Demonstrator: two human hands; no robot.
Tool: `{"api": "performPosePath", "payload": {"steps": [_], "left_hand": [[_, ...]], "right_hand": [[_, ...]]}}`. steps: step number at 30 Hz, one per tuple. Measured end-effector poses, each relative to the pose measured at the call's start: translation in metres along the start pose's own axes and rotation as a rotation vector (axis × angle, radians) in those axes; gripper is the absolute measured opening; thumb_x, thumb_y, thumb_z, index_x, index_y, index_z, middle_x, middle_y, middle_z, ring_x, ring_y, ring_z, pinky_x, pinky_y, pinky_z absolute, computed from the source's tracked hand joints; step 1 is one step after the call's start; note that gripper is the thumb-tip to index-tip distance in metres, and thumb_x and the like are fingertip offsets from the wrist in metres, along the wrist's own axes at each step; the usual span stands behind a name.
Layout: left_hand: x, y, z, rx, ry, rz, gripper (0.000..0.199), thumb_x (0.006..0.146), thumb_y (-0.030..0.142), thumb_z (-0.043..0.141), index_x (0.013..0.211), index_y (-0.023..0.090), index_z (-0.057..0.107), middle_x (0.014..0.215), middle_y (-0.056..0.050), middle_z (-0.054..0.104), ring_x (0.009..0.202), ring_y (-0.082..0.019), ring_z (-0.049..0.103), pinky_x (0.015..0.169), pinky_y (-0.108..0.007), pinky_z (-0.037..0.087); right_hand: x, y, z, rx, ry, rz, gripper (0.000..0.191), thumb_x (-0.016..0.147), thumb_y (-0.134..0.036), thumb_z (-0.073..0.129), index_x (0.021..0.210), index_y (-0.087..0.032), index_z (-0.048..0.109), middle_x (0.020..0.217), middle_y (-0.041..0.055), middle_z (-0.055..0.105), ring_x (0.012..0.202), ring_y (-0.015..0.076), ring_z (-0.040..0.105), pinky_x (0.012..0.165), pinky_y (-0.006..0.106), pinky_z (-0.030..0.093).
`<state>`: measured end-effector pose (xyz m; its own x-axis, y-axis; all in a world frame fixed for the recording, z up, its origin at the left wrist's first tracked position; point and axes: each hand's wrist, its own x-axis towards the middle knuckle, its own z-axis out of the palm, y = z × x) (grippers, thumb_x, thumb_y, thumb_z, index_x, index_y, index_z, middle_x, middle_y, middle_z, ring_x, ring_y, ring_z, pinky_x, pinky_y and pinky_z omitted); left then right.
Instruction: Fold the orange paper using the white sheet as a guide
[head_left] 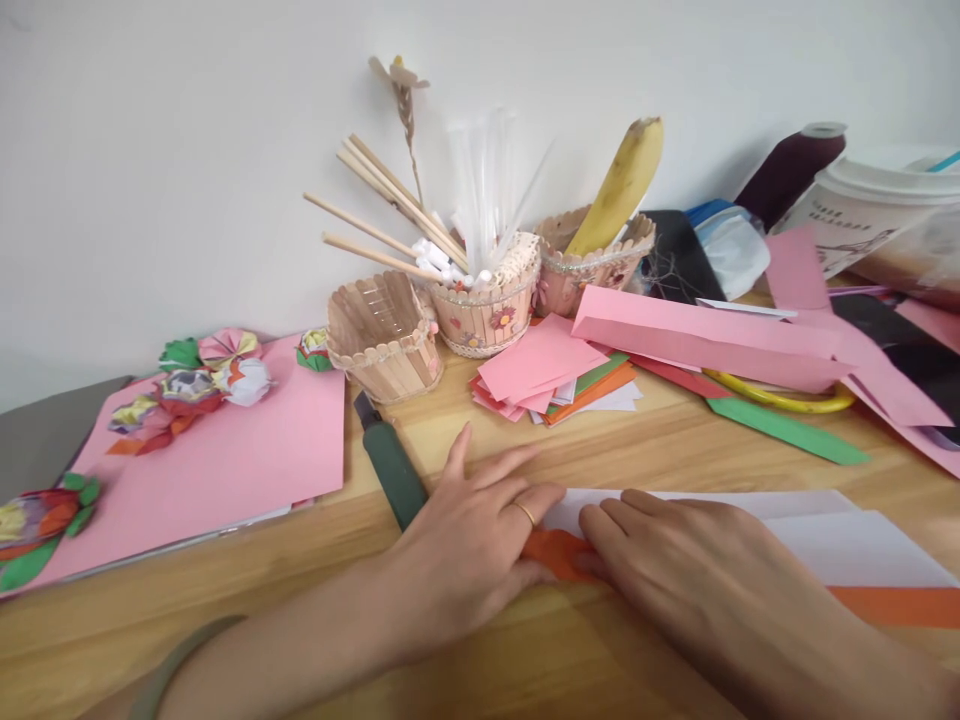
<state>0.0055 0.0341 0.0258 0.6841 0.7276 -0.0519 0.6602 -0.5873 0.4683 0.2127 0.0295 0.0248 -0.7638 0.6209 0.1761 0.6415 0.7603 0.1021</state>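
Observation:
A small piece of orange paper point(561, 556) lies at the front of the table between my two hands. My left hand point(480, 520), a ring on one finger, pinches its left end between thumb and forefinger, the other fingers stretched out. With fingers curled, my right hand point(667, 545) grips the right end; its fingertips are partly hidden. Under and behind the right hand are white paper sheets point(862, 550), with an orange paper strip point(892, 606) along their front edge. A dark green marker-like tube point(394, 472) lies just beyond my left hand.
Behind are wooden-stick baskets: one bare point(386, 350), one with sticks and straws point(480, 310), one with a banana point(621, 188). Cut paper pieces point(544, 365) and pink strips point(712, 335) lie before them. Paper flowers point(191, 388) rest on pink paper point(292, 430) at left. A cup point(847, 210) stands right.

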Motion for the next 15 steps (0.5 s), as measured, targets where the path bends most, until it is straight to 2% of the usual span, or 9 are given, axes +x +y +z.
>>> {"api": "performPosePath", "payload": {"steps": [4, 7, 9, 12, 15], "left_hand": [[0.001, -0.001, 0.003, 0.101, 0.047, -0.032, 0.044, 0.083, 0.031, 0.07, 0.118, 0.013, 0.051, 0.113, -0.014, 0.062, 0.126, -0.033, 0.045, 0.104, -0.072, 0.021], [-0.001, -0.002, 0.008, 0.197, 0.194, 0.032, 0.029, 0.084, 0.032, 0.068, 0.103, 0.015, 0.057, 0.104, -0.01, 0.063, 0.114, -0.033, 0.052, 0.098, -0.07, 0.033], [-0.003, -0.001, 0.013, 0.253, 0.321, 0.169, 0.011, 0.093, 0.026, 0.055, 0.092, 0.015, 0.06, 0.098, -0.006, 0.064, 0.108, -0.027, 0.055, 0.099, -0.058, 0.041], [-0.008, 0.003, 0.018, 0.341, 0.439, 0.376, 0.029, 0.097, 0.011, 0.039, 0.082, 0.014, 0.063, 0.084, -0.002, 0.066, 0.093, -0.017, 0.059, 0.092, -0.035, 0.048], [-0.011, 0.009, 0.019, 0.392, 0.438, 0.426, 0.034, 0.096, 0.007, 0.038, 0.074, 0.014, 0.064, 0.077, -0.003, 0.065, 0.081, -0.015, 0.06, 0.082, -0.029, 0.052]], "right_hand": [[0.01, 0.002, 0.0, 0.016, -0.039, 0.041, 0.026, 0.064, 0.004, 0.052, 0.063, -0.022, 0.055, 0.055, -0.0003, 0.062, 0.045, 0.0168, 0.057, 0.041, 0.029, 0.032], [0.013, 0.004, 0.003, 0.015, -0.105, 0.035, 0.025, 0.062, 0.002, 0.055, 0.059, -0.022, 0.052, 0.051, -0.0017, 0.059, 0.041, 0.0158, 0.054, 0.039, 0.029, 0.026], [0.012, 0.003, 0.005, -0.023, -0.132, 0.032, 0.023, 0.06, 0.002, 0.056, 0.06, -0.021, 0.052, 0.052, -0.0006, 0.061, 0.042, 0.0159, 0.055, 0.039, 0.029, 0.022], [0.011, 0.0, 0.008, -0.076, -0.118, 0.019, 0.021, 0.058, -0.001, 0.057, 0.065, -0.02, 0.056, 0.061, 0.0027, 0.065, 0.048, 0.0168, 0.058, 0.041, 0.029, 0.021], [0.012, -0.003, 0.005, -0.086, -0.098, 0.035, 0.02, 0.058, -0.001, 0.056, 0.065, -0.021, 0.057, 0.059, 0.0013, 0.063, 0.045, 0.0158, 0.055, 0.041, 0.03, 0.02]]}}
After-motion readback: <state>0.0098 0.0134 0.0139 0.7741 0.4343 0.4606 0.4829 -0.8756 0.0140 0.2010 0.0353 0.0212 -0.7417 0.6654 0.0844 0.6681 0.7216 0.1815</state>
